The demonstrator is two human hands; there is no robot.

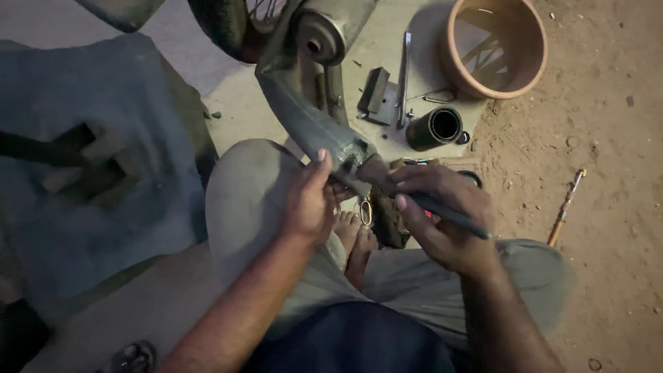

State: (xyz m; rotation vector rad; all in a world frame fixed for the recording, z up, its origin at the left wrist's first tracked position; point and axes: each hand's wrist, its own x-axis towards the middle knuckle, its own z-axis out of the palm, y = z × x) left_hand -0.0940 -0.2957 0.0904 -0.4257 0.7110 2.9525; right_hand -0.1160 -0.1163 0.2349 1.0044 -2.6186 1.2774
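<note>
- Inner tube (314, 124), dark grey rubber, runs down from the wheel (238, 24) at the top of the view to the person's lap, and both hands meet on its lower end.
- Left hand (311, 204) is closed round the tube from beneath, thumb pressed on top.
- Right hand (445, 221) grips a slim dark tool (449, 214) like a pen, fingers curled tight, with the tool's tip on the tube where the left hand holds it.
- A small metal ring (364, 211) hangs just below the held spot, above the person's bare feet (356, 238).
- Ground on the left and centre is pale concrete; to the right it turns to loose reddish-brown dirt strewn with pebbles.
- A terracotta-coloured basin (494, 45) holding water stands at the upper right, where concrete meets dirt.
- Near it on the concrete lie a black cylindrical tin (435, 128), a long flat metal bar (404, 79) and a few small dark blocks (376, 93).
- A thin stick-like tool (566, 207) lies apart on the dirt at the right.
- Grey cloth (97, 159) covers something bulky on the left.
- Light is dim and warm.
</note>
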